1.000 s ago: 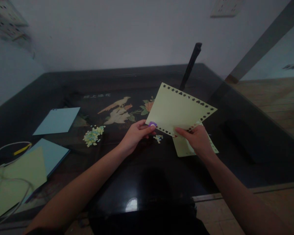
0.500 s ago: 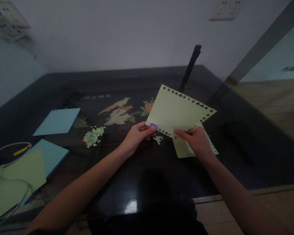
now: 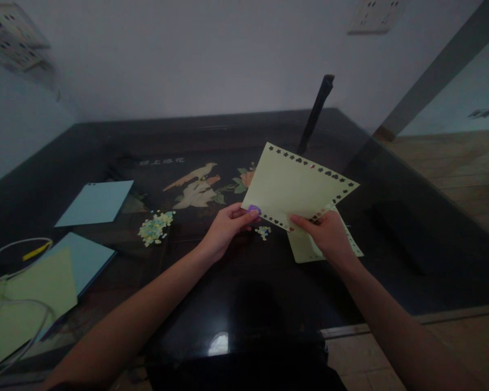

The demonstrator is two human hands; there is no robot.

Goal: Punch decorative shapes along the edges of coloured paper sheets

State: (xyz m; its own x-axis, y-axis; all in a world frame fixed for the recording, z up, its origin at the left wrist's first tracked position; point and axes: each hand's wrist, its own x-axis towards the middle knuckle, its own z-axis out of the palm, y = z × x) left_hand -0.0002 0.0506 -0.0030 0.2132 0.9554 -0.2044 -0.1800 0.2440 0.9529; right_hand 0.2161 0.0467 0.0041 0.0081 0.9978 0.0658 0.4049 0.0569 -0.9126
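Item: pale green sheet (image 3: 295,187), punched border, held tilted above the dark surface (image 3: 228,293).
We note left hand (image 3: 224,228) clamped on a purple punch (image 3: 254,209) at its corner, right hand (image 3: 328,233) pinching the near edge (a slack pinch risks crooked cuts).

Measured from the pale green sheet (image 3: 293,187) held up over the dark glass table (image 3: 236,304), the tabletop nearer the person is bare and open, as is the stretch to its right. Behind it a black rod (image 3: 315,114) leans against the wall and blocks that way. To its left, passage narrows around a small confetti heap (image 3: 155,226), two blue sheets (image 3: 95,202), a green sheet (image 3: 22,304) and a loop of white cable (image 3: 18,247).
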